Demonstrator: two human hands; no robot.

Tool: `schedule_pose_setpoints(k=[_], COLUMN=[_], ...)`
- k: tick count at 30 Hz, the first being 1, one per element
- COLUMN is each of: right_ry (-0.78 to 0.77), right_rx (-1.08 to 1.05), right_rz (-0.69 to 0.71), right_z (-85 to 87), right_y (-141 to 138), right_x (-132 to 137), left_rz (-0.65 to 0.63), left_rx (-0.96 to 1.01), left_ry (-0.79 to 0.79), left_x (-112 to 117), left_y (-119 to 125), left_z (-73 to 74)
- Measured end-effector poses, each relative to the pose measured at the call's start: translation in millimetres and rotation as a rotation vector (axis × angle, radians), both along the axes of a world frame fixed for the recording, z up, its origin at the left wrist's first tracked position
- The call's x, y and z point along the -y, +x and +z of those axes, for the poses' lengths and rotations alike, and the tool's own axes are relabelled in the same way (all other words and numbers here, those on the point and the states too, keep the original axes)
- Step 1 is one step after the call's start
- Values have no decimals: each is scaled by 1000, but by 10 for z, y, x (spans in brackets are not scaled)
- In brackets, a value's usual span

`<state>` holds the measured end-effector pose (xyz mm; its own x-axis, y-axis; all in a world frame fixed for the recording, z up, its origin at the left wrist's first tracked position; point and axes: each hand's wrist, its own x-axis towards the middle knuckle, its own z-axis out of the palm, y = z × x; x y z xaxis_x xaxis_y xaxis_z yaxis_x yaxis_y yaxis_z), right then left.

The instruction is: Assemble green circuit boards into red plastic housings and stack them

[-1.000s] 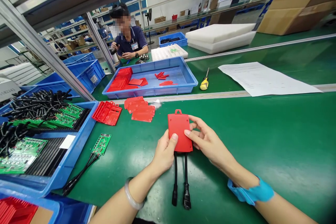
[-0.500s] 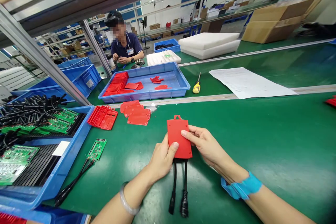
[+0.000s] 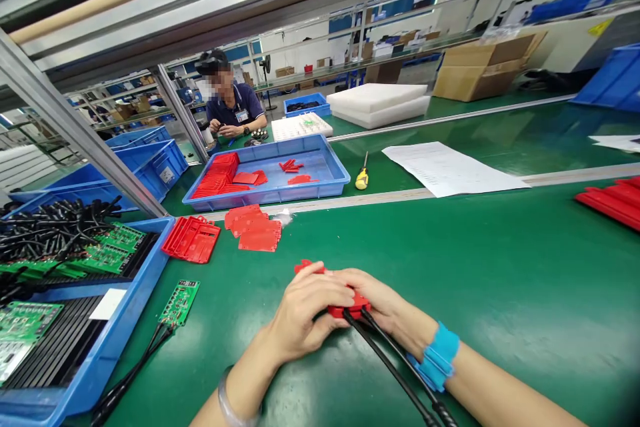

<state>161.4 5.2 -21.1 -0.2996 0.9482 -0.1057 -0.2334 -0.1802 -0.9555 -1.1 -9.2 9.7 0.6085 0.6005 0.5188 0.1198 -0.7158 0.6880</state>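
Note:
Both hands grip a red plastic case (image 3: 353, 307) low over the green bench. My left hand (image 3: 306, 310) lies across its top with the fingers curled over it. My right hand (image 3: 376, 300) wraps the far and right side, its fingers partly hidden. Two black cables (image 3: 395, 363) come out of the case's near end and run down to the right. Off to the left lies a green circuit board (image 3: 180, 302) with its own black leads. Red flat covers (image 3: 259, 235) and a stack of red case shells (image 3: 193, 240) rest beyond it.
A blue tray (image 3: 270, 197) holds red parts; a yellow screwdriver (image 3: 362, 178) and paper sheet (image 3: 450, 170) lie to its right. At left, a blue bin (image 3: 150, 273) carries boards and cables. More red pieces (image 3: 613, 203) sit far right. A co-worker (image 3: 233, 107) sits across the bench.
The case has been tilted and turned, so its cable end faces me and the cables swing right. My left hand has moved over the top of it. The view has shifted right.

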Motion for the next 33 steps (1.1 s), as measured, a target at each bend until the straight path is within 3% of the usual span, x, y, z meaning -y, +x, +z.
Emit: schedule_pose_setpoints(k=[4,6,8,12,18,21,25,29,33], right_ry=[39,197,349,490,723,744,722,689,718], right_rx=[178,250,182,44,348,416,372,378,407], right_rz=[156,79,17,22,-221,-311,-325,-245,-183], right_z=[8,48,105,203,204,165,172,219,254], right_y=[-6,27,63,108,49,9,-2,5,29], right_x=[51,47,43,69,132,164,196,216,213], left_rz=[190,294,353,386,417,381,355,315,369], left_rx=[134,186,211,199,287,262,252,275,277], left_ry=[-53,-100,-151,-227,-387,-429,-467,-427,-297], left_x=[12,2,-14,-23,-16,-21,-13,-5,-10], left_y=[-12,-30,-44,-40,-18,-12,-6,-15,-34], left_z=[-34,-31,-22,-11,-14,-23,-42,-68,-74])
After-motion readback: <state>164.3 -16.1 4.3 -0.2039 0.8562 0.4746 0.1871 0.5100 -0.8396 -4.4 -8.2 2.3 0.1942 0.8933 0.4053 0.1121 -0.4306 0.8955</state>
